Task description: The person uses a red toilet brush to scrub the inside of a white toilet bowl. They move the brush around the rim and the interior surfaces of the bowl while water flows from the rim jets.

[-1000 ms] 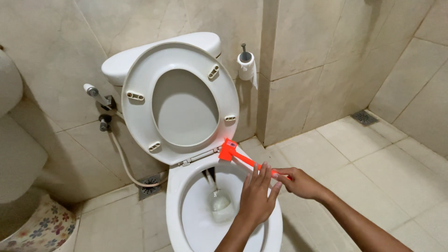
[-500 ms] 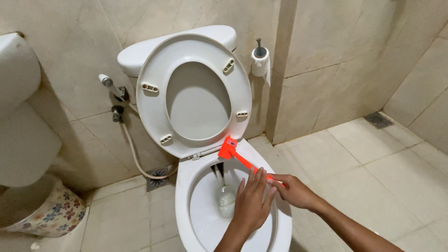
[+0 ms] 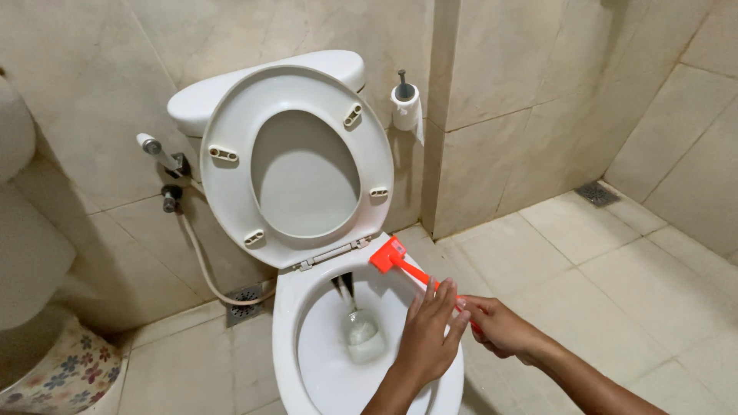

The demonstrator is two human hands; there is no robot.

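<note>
An orange toilet brush [image 3: 400, 265] lies slanted across the back right rim of the white toilet bowl [image 3: 288, 307]. Its head is by the seat hinge and its handle runs down to my hands. My right hand [image 3: 503, 329] is wrapped around the handle's lower end. My left hand [image 3: 428, 338] lies over the handle just above it, fingers stretched and close together, hovering over the bowl's right rim. The seat and lid [image 3: 300, 165] stand raised against the cistern [image 3: 265, 84]. Water sits in the bottom of the bowl.
A bidet sprayer [image 3: 157, 154] with its hose hangs on the wall left of the toilet. A toilet roll [image 3: 406, 106] is on a holder beside the tiled wall corner. A floral object [image 3: 61, 373] stands at lower left. Floor drains [image 3: 246, 301] [image 3: 596, 194] sit in the beige tiles.
The view has shifted, so the toilet sits further right and larger in frame. Both hands stay on the orange brush at the bowl's right rim, with hardly any movement.
</note>
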